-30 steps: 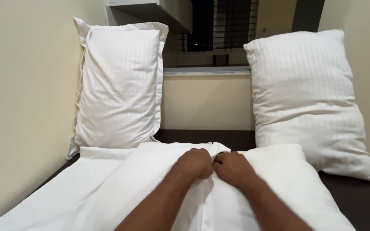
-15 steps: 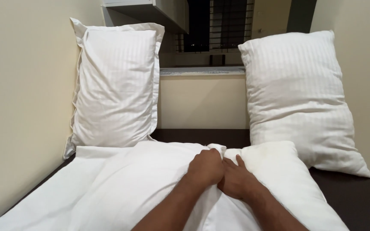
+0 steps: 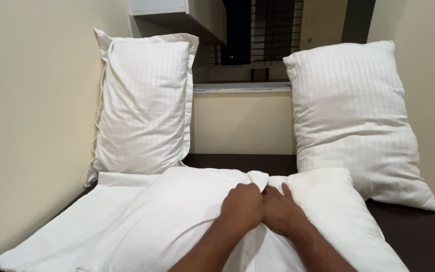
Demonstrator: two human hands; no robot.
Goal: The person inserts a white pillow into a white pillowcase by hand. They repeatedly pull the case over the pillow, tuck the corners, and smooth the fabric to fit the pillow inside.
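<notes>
We see our left hand (image 3: 243, 205) curled into a fist, its fingers bunched tight on a fold of the white pillowcase (image 3: 177, 216), and pressed knuckle to knuckle against our right hand (image 3: 282, 211), which lies closed over the same gathered cloth with one finger stretched toward the fold's raised edge. Both hands sit together at the middle of the bed, on the seam where the pillowcase meets the bare pillow (image 3: 338, 211), a slightly yellowed cushion lying flat just to the right of the grip. The pillowcase spreads out to the left and toward us, flat and loose on the dark mattress (image 3: 419, 226). Counting outward, we find three pillows in all: the one under our hands and two dressed ones standing upright farther back, a left pillow (image 3: 144, 106) leaning on the cream wall (image 3: 31, 100) and a right pillow (image 3: 351, 116) propped in the opposite corner, well apart from each other. Between them runs a low ledge (image 3: 242, 88) under one dark window (image 3: 270, 30). Our fingertips are buried in the cloth, so we cannot tell how much of the pillow is already inside the case; our forearms and the near ends of the bedding are cut off by the lower edge.
</notes>
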